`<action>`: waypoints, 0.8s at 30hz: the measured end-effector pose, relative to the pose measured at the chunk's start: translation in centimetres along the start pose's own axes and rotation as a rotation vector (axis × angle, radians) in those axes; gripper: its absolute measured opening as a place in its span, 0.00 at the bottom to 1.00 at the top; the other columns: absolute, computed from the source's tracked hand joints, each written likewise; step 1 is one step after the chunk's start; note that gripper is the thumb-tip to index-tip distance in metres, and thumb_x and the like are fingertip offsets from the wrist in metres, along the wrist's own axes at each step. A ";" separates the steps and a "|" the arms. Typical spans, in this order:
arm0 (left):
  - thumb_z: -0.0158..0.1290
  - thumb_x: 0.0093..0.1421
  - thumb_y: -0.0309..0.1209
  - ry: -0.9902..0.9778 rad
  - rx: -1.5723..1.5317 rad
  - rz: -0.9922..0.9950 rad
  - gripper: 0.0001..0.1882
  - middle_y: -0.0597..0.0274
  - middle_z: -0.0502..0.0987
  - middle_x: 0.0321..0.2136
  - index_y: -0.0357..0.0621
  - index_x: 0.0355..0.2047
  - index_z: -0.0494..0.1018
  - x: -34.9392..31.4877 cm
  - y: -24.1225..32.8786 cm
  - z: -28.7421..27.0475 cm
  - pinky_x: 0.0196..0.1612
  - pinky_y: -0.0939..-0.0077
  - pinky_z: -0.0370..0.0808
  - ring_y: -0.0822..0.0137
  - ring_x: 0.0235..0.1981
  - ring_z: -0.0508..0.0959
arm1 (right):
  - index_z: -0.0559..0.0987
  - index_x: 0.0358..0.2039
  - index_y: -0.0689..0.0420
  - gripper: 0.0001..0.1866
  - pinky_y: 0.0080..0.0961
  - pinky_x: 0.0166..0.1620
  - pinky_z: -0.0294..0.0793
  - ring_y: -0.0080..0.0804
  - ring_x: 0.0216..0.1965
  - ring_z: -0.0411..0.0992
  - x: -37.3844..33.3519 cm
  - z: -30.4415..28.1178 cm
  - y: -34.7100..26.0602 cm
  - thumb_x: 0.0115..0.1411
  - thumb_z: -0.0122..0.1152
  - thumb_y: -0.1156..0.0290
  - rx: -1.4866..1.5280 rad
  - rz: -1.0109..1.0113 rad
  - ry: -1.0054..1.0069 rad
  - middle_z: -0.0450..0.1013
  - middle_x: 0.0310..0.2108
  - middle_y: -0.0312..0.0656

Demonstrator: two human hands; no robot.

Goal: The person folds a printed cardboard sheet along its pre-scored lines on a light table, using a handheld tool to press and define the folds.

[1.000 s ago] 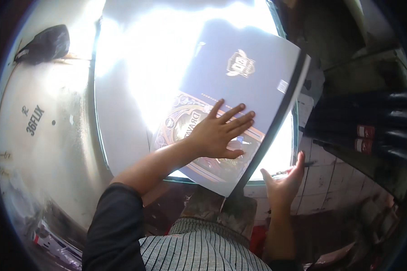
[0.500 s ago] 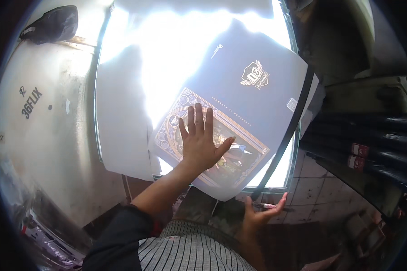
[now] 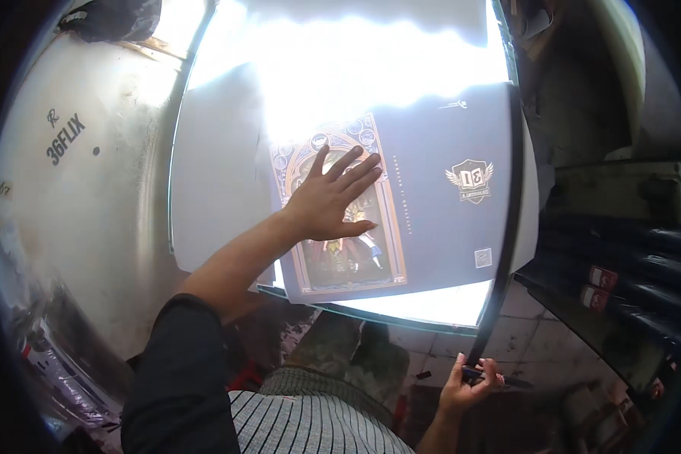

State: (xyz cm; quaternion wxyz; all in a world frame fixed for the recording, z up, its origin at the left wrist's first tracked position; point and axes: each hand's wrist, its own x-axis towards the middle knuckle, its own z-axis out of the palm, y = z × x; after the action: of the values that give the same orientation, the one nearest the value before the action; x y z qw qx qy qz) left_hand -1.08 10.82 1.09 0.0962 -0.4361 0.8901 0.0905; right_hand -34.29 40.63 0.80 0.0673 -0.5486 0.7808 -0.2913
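Observation:
My left hand (image 3: pixel 327 200) lies flat with fingers spread on a large dark blue printed sheet (image 3: pixel 443 234), over its ornate framed picture. The sheet rests on a brightly lit glass-topped table (image 3: pixel 446 306). A long black strip (image 3: pixel 509 227) runs along the sheet's right side and hangs past the table's near edge. At its lower end is my right hand (image 3: pixel 467 387), fingers curled around it. A slim dark object (image 3: pixel 511 381), its kind unclear, also pokes out of that hand. White sheet edges show beyond the strip.
Another pale sheet (image 3: pixel 212 166) lies on the table's left part. Farther left stands a light board (image 3: pixel 102 219), with a black bag (image 3: pixel 121 19) at the far left. Dark wrapped rolls (image 3: pixel 643 257) lie at the right, above a tiled floor (image 3: pixel 533 333).
The printed sheet has turned counter-clockwise and sits straighter on the table. My left hand has shifted slightly up and left on it. My right hand has moved right and down with the strip's end.

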 end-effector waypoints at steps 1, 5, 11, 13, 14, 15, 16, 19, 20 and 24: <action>0.45 0.62 0.65 0.003 0.043 0.022 0.47 0.62 0.46 0.75 0.51 0.73 0.52 -0.5 -0.7 0.2 0.72 0.34 0.36 0.55 0.75 0.44 | 0.70 0.49 0.59 0.27 0.45 0.53 0.67 0.39 0.38 0.71 0.2 0.0 -0.8 0.53 0.76 0.74 0.007 0.003 0.001 0.71 0.40 0.44; 0.49 0.65 0.57 0.129 -0.055 0.024 0.39 0.58 0.59 0.69 0.51 0.69 0.57 0.5 -1.4 0.1 0.72 0.36 0.42 0.52 0.71 0.55 | 0.70 0.49 0.56 0.28 0.42 0.46 0.73 0.44 0.39 0.74 1.9 2.3 -4.1 0.52 0.78 0.74 0.173 -0.085 -0.135 0.73 0.40 0.47; 0.48 0.68 0.53 0.395 -0.205 -0.150 0.34 0.46 0.64 0.63 0.41 0.65 0.62 5.9 -2.3 -0.3 0.71 0.43 0.51 0.47 0.68 0.60 | 0.76 0.46 0.57 0.23 0.39 0.42 0.79 0.48 0.41 0.77 3.7 4.8 -7.6 0.51 0.76 0.77 0.292 -0.047 -0.282 0.75 0.39 0.49; 0.47 0.68 0.54 0.371 -0.168 -0.167 0.35 0.47 0.63 0.65 0.41 0.65 0.62 5.9 -2.8 -0.3 0.71 0.43 0.50 0.47 0.69 0.58 | 0.76 0.46 0.57 0.22 0.39 0.41 0.80 0.48 0.41 0.77 3.8 4.9 -8.5 0.51 0.76 0.77 0.295 -0.039 -0.307 0.75 0.39 0.49; 0.46 0.68 0.55 0.355 -0.135 -0.174 0.35 0.47 0.62 0.66 0.42 0.65 0.62 6.0 -2.9 -0.4 0.72 0.43 0.49 0.47 0.70 0.57 | 0.76 0.46 0.57 0.22 0.39 0.41 0.81 0.49 0.40 0.78 3.8 5.0 -8.7 0.51 0.75 0.77 0.291 -0.032 -0.321 0.75 0.39 0.50; 0.46 0.68 0.55 0.351 -0.140 -0.176 0.35 0.47 0.62 0.66 0.42 0.65 0.62 6.0 -2.8 -0.4 0.72 0.43 0.49 0.47 0.70 0.57 | 0.76 0.46 0.57 0.22 0.39 0.41 0.81 0.49 0.40 0.78 3.7 5.0 -8.7 0.51 0.75 0.77 0.288 -0.030 -0.327 0.75 0.39 0.50; 0.46 0.68 0.55 0.345 -0.149 -0.182 0.35 0.49 0.61 0.67 0.42 0.66 0.61 6.1 -2.6 -0.3 0.72 0.43 0.48 0.48 0.71 0.56 | 0.76 0.46 0.57 0.22 0.39 0.40 0.82 0.49 0.40 0.79 3.5 5.0 -8.6 0.51 0.75 0.77 0.302 -0.043 -0.340 0.76 0.40 0.50; 0.46 0.68 0.54 0.346 -0.162 -0.195 0.35 0.51 0.60 0.69 0.42 0.66 0.61 6.3 -2.5 -0.1 0.72 0.43 0.47 0.49 0.72 0.55 | 0.76 0.46 0.57 0.22 0.39 0.41 0.81 0.51 0.41 0.79 2.8 5.1 -8.8 0.50 0.75 0.78 0.350 -0.025 -0.369 0.77 0.41 0.50; 0.46 0.68 0.54 0.349 -0.170 -0.198 0.35 0.52 0.60 0.69 0.43 0.66 0.61 6.2 -2.5 -0.1 0.73 0.42 0.47 0.49 0.72 0.55 | 0.76 0.45 0.57 0.23 0.39 0.43 0.80 0.51 0.41 0.78 2.5 5.1 -8.9 0.49 0.76 0.78 0.382 0.012 -0.384 0.77 0.42 0.50; 0.47 0.67 0.53 0.360 -0.188 -0.203 0.35 0.52 0.60 0.69 0.43 0.66 0.61 6.1 -2.4 -0.2 0.72 0.42 0.47 0.50 0.72 0.55 | 0.76 0.46 0.56 0.24 0.39 0.42 0.80 0.51 0.41 0.78 2.1 5.3 -9.3 0.49 0.76 0.79 0.403 0.026 -0.421 0.77 0.43 0.50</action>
State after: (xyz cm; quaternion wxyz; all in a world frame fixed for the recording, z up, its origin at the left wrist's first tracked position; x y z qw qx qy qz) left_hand -2.87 4.75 -0.41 -0.0967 -0.5396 0.8322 0.0835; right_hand -25.18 34.62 1.79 0.3392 -0.5626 0.6829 -0.3196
